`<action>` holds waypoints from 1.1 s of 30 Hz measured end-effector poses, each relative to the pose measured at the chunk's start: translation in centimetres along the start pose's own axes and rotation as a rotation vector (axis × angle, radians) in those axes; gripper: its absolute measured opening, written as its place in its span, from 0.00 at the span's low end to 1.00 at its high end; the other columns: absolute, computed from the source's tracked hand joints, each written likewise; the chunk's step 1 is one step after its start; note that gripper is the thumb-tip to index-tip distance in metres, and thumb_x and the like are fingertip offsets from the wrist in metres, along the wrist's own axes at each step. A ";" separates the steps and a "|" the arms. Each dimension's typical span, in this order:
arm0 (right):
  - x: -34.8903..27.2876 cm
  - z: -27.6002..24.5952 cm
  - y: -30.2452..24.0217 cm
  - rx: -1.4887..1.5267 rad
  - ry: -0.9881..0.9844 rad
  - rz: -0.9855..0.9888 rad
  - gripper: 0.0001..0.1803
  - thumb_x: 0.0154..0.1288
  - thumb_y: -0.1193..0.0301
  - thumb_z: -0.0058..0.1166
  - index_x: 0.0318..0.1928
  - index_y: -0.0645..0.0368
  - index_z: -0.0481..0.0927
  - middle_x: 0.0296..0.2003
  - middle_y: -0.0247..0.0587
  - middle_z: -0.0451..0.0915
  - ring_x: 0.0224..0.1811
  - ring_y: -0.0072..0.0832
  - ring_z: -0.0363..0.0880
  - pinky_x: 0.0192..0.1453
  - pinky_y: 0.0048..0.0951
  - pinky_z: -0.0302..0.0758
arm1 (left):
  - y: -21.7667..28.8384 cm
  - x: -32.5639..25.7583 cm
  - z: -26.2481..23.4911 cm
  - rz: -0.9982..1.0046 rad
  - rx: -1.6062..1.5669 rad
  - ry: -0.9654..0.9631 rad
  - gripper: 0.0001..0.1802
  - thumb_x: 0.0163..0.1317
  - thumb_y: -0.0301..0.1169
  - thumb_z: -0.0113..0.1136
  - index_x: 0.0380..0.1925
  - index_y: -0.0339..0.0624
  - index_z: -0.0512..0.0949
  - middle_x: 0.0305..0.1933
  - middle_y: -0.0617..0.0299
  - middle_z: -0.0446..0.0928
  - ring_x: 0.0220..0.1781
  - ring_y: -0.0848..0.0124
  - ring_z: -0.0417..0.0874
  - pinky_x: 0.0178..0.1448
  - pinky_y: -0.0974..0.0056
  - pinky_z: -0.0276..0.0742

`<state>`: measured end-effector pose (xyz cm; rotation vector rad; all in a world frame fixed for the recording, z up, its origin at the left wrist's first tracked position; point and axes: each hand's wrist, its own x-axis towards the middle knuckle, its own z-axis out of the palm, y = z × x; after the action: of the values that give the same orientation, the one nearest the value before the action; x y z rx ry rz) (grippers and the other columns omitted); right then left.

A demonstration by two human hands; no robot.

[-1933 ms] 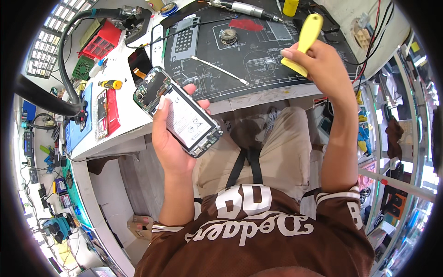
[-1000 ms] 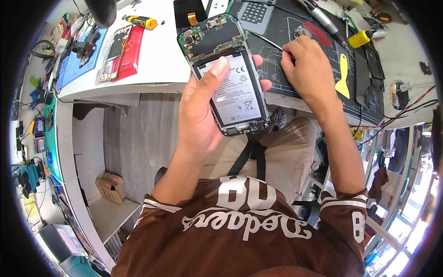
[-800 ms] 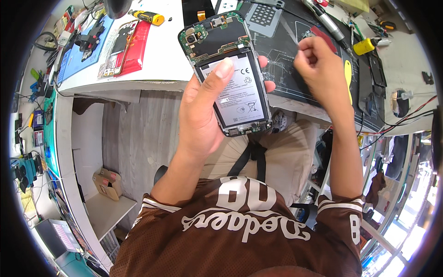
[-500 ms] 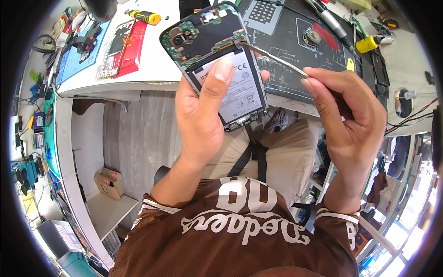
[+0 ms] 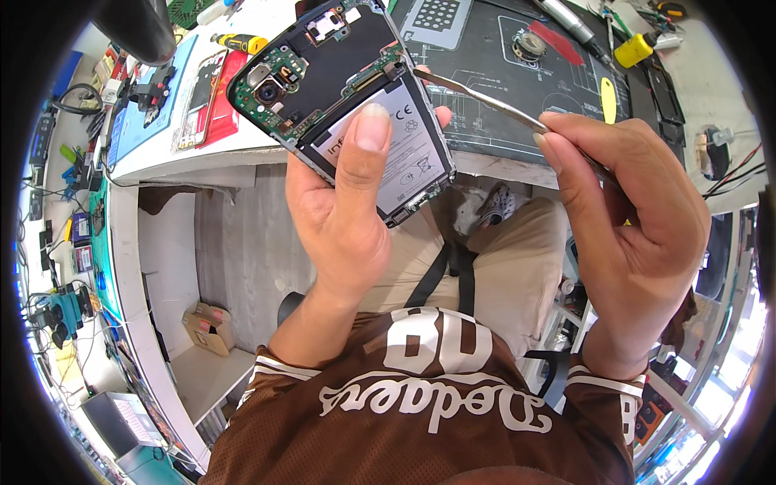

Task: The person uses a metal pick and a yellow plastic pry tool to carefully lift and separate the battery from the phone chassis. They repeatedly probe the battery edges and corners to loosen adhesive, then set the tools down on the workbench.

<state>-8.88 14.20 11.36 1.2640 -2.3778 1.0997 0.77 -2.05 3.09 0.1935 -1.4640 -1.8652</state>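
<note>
My left hand grips an opened smartphone with its back off, tilted, the thumb lying over the light grey battery. Fingertips show at the phone's right side. Circuit board parts and a camera module are bare at its upper end. Pinched in my right hand is a thin metal pry tool. Its tip is by the phone's right edge, near a board connector; whether it touches, I cannot tell.
A black work mat covers the bench to the right, with a round metal part and a yellow tool on it. A yellow-handled cutter and a red phone case lie left. A dark cylinder hangs upper left.
The phone and my left hand have shifted left in the picture, with the phone tilted more. The tool's tip has come off the connector's end to the phone's edge.
</note>
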 end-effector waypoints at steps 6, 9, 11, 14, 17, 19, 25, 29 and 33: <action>-0.5 -0.6 0.1 -0.039 0.009 -0.025 0.06 0.62 0.82 0.68 0.40 0.63 0.88 0.32 0.28 0.84 0.24 0.09 0.64 0.25 0.18 0.52 | -0.1 -0.4 0.6 0.023 -0.056 0.014 0.22 0.79 0.35 0.51 0.65 0.30 0.72 0.59 0.41 0.80 0.51 0.54 0.89 0.51 0.58 0.90; -0.8 -1.0 0.0 -0.053 0.025 -0.023 0.06 0.62 0.82 0.68 0.40 0.62 0.89 0.31 0.28 0.84 0.23 0.09 0.63 0.24 0.18 0.52 | 0.0 -0.5 1.1 0.022 -0.114 0.032 0.20 0.78 0.32 0.53 0.62 0.30 0.74 0.55 0.45 0.83 0.49 0.59 0.90 0.51 0.60 0.88; -0.9 -1.3 -0.2 -0.055 0.051 0.002 0.07 0.62 0.82 0.68 0.40 0.62 0.89 0.31 0.28 0.84 0.23 0.09 0.63 0.24 0.18 0.52 | 0.1 -0.5 1.1 0.031 -0.100 0.016 0.20 0.78 0.32 0.53 0.63 0.30 0.74 0.55 0.45 0.83 0.49 0.59 0.90 0.51 0.60 0.88; -1.1 -1.5 0.0 -0.052 0.057 -0.020 0.07 0.62 0.82 0.69 0.40 0.61 0.89 0.31 0.28 0.85 0.22 0.10 0.63 0.24 0.18 0.52 | 0.4 -0.6 1.6 0.010 -0.110 0.037 0.20 0.79 0.33 0.52 0.63 0.31 0.74 0.56 0.45 0.83 0.49 0.60 0.90 0.50 0.60 0.88; -1.2 -1.4 0.0 -0.063 0.045 -0.048 0.06 0.61 0.81 0.69 0.39 0.61 0.89 0.31 0.28 0.86 0.22 0.10 0.64 0.24 0.19 0.53 | 0.3 -0.7 1.6 0.016 -0.114 0.009 0.20 0.79 0.33 0.52 0.63 0.31 0.73 0.57 0.45 0.82 0.49 0.60 0.89 0.50 0.60 0.88; -1.3 -1.5 0.0 -0.066 0.034 -0.045 0.06 0.61 0.81 0.69 0.39 0.61 0.88 0.32 0.29 0.86 0.23 0.10 0.65 0.24 0.18 0.54 | 0.2 -0.8 1.6 0.031 -0.118 -0.001 0.20 0.78 0.33 0.53 0.63 0.31 0.73 0.57 0.45 0.82 0.50 0.60 0.89 0.51 0.60 0.88; -1.5 -1.7 -1.6 0.064 -0.058 0.168 0.10 0.64 0.87 0.59 0.43 0.64 0.85 0.38 0.37 0.86 0.28 0.12 0.74 0.28 0.15 0.62 | -0.3 -1.1 1.3 0.012 -0.077 0.015 0.20 0.78 0.33 0.56 0.63 0.32 0.73 0.57 0.47 0.82 0.50 0.62 0.89 0.51 0.61 0.87; -1.4 -4.9 -0.5 0.289 -0.349 0.148 0.13 0.62 0.89 0.51 0.46 0.69 0.83 0.40 0.43 0.86 0.31 0.16 0.78 0.32 0.18 0.68 | -0.7 -1.2 1.3 0.020 -0.070 -0.010 0.19 0.78 0.32 0.56 0.63 0.33 0.73 0.57 0.48 0.83 0.50 0.63 0.89 0.51 0.62 0.86; 0.3 -6.1 1.0 0.456 -0.571 0.021 0.14 0.60 0.83 0.53 0.46 0.71 0.83 0.39 0.46 0.84 0.30 0.18 0.78 0.35 0.20 0.72 | -0.6 -1.8 2.0 -0.027 -0.084 0.013 0.19 0.77 0.32 0.56 0.62 0.33 0.73 0.56 0.49 0.83 0.49 0.63 0.89 0.49 0.62 0.87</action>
<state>-10.65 18.66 15.23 1.9284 -2.6113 1.5145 0.70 0.72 2.67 0.1852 -1.3769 -1.9395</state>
